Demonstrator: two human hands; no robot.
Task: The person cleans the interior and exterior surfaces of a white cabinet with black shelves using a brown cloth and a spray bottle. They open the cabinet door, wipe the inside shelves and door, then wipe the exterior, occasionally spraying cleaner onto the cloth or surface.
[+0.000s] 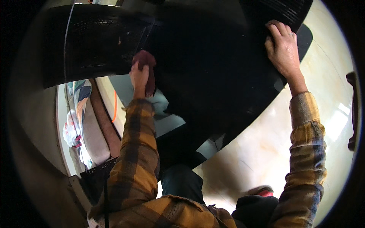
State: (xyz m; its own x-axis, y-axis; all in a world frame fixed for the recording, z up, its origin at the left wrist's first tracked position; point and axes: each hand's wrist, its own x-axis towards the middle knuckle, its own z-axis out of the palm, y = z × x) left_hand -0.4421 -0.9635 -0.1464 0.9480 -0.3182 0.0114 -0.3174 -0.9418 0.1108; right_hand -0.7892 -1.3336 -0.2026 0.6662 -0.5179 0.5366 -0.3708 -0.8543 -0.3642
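A dark red cloth (145,58) is bunched in my left hand (140,78), whose fingers are closed on it. The cloth lies against a large black panel (213,76) that spreads across the middle of the view, and one end hangs down beside my wrist. At the upper right, my right hand (283,47) has its fingers bent over the panel near a ridged black part (287,11), with the thumb apart from them. Rows of small perforations mark the black surface on the left (95,45). Deep shadow hides most of the panel's detail.
Below the panel at left are a beige cushion (95,133), a patterned cloth (81,93), a white plastic bag (71,129) and an orange strip (115,106). Glossy pale floor (243,159) lies at right, with my shoe (265,192) on it. A dark furniture piece (353,114) stands at the right rim.
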